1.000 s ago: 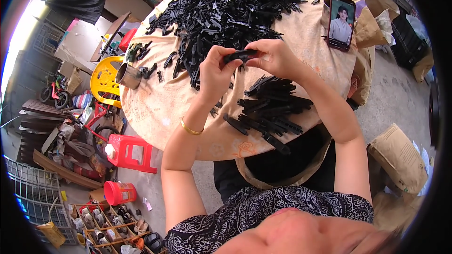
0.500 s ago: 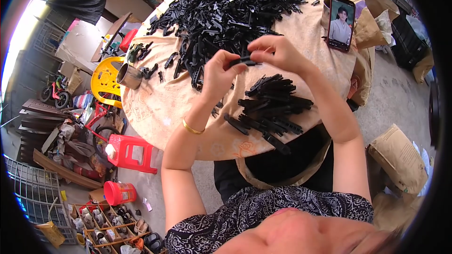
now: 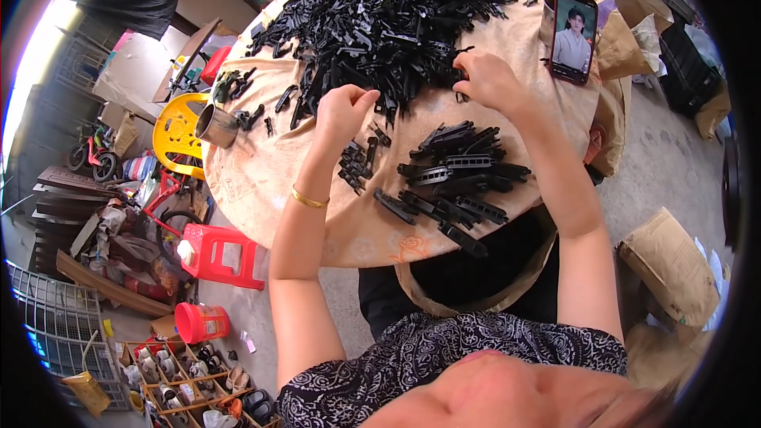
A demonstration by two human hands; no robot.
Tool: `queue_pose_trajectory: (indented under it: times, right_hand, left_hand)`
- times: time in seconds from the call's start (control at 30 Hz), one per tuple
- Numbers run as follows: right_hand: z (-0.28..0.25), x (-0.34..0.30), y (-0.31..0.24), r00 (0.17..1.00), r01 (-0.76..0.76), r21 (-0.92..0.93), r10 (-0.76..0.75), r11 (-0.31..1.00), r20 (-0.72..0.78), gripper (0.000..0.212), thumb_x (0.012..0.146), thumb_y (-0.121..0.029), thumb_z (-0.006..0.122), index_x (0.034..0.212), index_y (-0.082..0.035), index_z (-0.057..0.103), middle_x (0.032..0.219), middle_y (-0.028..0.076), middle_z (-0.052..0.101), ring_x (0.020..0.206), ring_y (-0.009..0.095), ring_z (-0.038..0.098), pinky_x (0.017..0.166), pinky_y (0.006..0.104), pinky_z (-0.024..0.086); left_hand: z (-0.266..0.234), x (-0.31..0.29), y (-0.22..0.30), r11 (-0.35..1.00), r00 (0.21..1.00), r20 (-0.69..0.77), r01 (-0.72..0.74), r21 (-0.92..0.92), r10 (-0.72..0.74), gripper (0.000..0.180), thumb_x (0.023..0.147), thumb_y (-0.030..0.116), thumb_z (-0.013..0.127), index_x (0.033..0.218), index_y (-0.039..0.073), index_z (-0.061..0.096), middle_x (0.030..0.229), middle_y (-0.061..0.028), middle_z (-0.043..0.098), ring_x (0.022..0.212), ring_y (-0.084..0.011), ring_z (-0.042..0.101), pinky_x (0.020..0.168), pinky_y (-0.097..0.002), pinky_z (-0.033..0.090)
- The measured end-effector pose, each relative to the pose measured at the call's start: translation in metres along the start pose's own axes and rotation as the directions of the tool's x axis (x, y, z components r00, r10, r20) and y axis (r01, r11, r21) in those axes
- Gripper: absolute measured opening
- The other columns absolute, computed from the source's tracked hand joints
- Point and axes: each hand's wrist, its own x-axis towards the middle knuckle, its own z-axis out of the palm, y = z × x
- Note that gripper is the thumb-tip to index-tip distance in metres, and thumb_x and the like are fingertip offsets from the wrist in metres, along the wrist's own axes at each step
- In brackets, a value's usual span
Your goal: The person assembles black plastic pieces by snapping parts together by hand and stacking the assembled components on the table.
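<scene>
A large heap of small black plastic parts (image 3: 380, 20) covers the far half of the round, cloth-covered table (image 3: 254, 182). My left hand (image 3: 342, 111) is at the heap's near edge, fingers curled and thumb pressed in; what it grips, if anything, is hidden. Further right, my right hand (image 3: 485, 81) is closed at the heap's right edge, with bits of a dark part showing at its fingertips. Between my forearms lies a pile of long, slotted black pieces (image 3: 460, 170). A smaller cluster of black parts (image 3: 358, 162) sits beside my left wrist.
A phone (image 3: 574, 36) leans against a metal cup at the table's right. Another metal cup (image 3: 217, 125) stands at the left edge, near a yellow chair (image 3: 178, 135). A red stool (image 3: 226, 256) and red bucket (image 3: 200, 322) are on the floor. Paper bags (image 3: 667, 268) stand at the right.
My hands have parted from the black piece they held together. The left moved slightly left, the right moved to the heap's edge. More slotted pieces now show light faces on the near pile.
</scene>
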Motion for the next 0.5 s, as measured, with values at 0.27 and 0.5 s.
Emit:
queue_pose_trajectory:
  times: [0.27, 0.5]
  right_hand:
    - [-0.001, 0.005, -0.005, 0.987, 0.073, 0.402, -0.007, 0.913, -0.162, 0.018, 0.074, -0.014, 0.064, 0.086, -0.002, 0.057, 0.077, 0.011, 0.063, 0.071, 0.022, 0.062, 0.063, 0.0322, 0.048]
    - [-0.015, 0.017, 0.006, 0.93, 0.091, 0.879, 0.275, 0.467, -0.243, 0.016, 0.087, -0.009, 0.055, 0.099, 0.001, 0.05, 0.076, 0.004, 0.058, 0.062, 0.008, 0.054, 0.054, 0.0211, 0.045]
  left_hand:
    - [0.053, 0.008, 0.045, 0.882, 0.882, 0.08, -0.453, -0.131, 0.465, 0.017, 0.073, 0.008, 0.067, 0.09, 0.004, 0.066, 0.08, -0.0092, 0.059, 0.069, -0.0201, 0.058, 0.064, -0.0305, 0.047]
    - [0.086, 0.039, 0.065, 0.526, 0.605, 0.202, -0.782, 0.335, 0.77, 0.014, 0.07, 0.011, 0.06, 0.083, 0.014, 0.064, 0.105, -0.0075, 0.049, 0.097, -0.025, 0.047, 0.071, -0.0325, 0.046]
